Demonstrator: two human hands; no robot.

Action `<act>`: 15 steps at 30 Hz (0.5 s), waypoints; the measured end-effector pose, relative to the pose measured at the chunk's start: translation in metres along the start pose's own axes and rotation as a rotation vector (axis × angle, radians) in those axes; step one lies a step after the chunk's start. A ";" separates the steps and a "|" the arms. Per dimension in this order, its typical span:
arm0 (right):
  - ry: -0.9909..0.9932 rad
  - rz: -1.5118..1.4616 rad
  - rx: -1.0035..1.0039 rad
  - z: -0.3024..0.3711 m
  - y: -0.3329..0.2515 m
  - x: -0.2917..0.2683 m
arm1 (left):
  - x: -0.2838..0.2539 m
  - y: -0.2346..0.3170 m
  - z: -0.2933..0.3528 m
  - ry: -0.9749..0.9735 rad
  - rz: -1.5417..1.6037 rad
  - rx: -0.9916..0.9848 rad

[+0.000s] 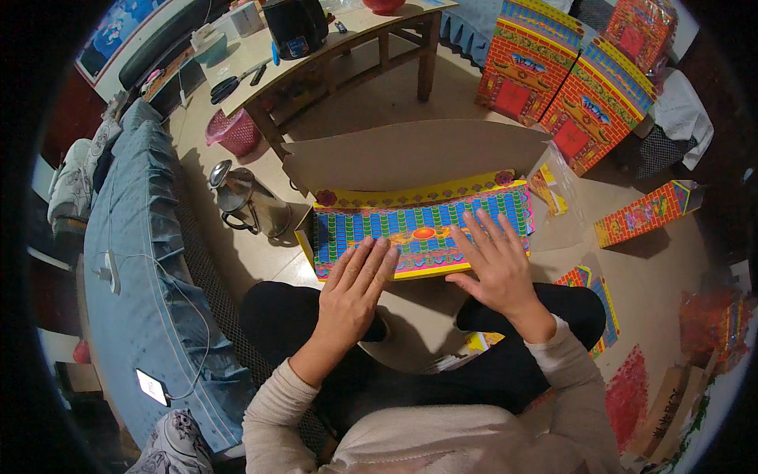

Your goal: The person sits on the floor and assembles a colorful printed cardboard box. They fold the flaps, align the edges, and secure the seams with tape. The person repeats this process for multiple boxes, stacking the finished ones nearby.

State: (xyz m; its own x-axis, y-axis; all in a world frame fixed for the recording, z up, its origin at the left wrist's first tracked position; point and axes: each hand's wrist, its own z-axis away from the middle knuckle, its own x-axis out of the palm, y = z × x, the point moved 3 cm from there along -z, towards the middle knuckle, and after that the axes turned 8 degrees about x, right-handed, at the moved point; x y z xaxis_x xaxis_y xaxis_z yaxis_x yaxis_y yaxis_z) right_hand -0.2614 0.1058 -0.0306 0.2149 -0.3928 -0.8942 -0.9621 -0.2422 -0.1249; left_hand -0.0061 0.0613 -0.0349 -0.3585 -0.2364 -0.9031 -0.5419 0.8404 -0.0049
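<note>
The person's left hand (353,288) lies flat, palm down, its fingers stretched forward over the near edge of a patterned panel (426,246), left of the middle. The right hand (499,272) is flat too, its fingers fanned a little and its thumb out toward the left, over the right part of the same panel. Both hands are loose and spread, gripping nothing; whether they press on the surface or hang just above it, I cannot tell. The panel, with blue and green tile-like rows, an orange oval in the middle and a yellow near edge, is low in front of the person's knees. Behind it stands a wide brown cardboard sheet (410,146), and between the 2 runs a curved yellow strip (418,193) with a dark red flower near each end. To the left, a metal kettle (267,209) stands on the floor, with a pink basket (234,134) beyond it, near a wooden table (379,22) that bears a black container (296,30). At the far right, 2 brick-patterned panels (596,110) lean upright side by side, and a narrower brick-patterned piece (641,217) lies nearer. A phone (151,387) joined to a white cable (207,332) rests on the blue-covered sofa (134,229).
</note>
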 end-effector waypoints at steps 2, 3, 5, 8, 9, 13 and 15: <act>-0.002 -0.008 -0.007 0.001 -0.001 0.000 | -0.001 -0.002 0.003 0.012 -0.026 0.021; -0.004 -0.014 -0.013 0.003 0.000 0.001 | -0.001 -0.002 0.004 0.024 -0.051 0.020; -0.003 -0.018 -0.030 0.007 0.003 0.000 | -0.001 0.000 0.006 0.047 -0.101 0.020; 0.007 -0.015 -0.054 0.008 0.004 -0.002 | 0.002 0.001 0.010 0.072 -0.054 0.015; 0.010 -0.018 -0.056 0.006 0.003 -0.005 | 0.000 0.000 0.009 0.050 -0.029 0.007; 0.046 0.025 -0.004 0.015 0.015 -0.004 | -0.004 -0.006 0.016 0.078 -0.107 -0.019; 0.059 0.023 0.003 0.022 0.020 -0.005 | 0.001 -0.009 0.025 0.084 -0.087 -0.036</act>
State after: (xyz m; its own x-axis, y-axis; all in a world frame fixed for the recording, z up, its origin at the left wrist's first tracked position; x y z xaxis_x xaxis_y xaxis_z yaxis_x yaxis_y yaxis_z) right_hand -0.2857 0.1221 -0.0381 0.2025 -0.4498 -0.8698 -0.9673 -0.2305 -0.1060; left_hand 0.0176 0.0664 -0.0464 -0.3707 -0.3489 -0.8607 -0.6002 0.7972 -0.0647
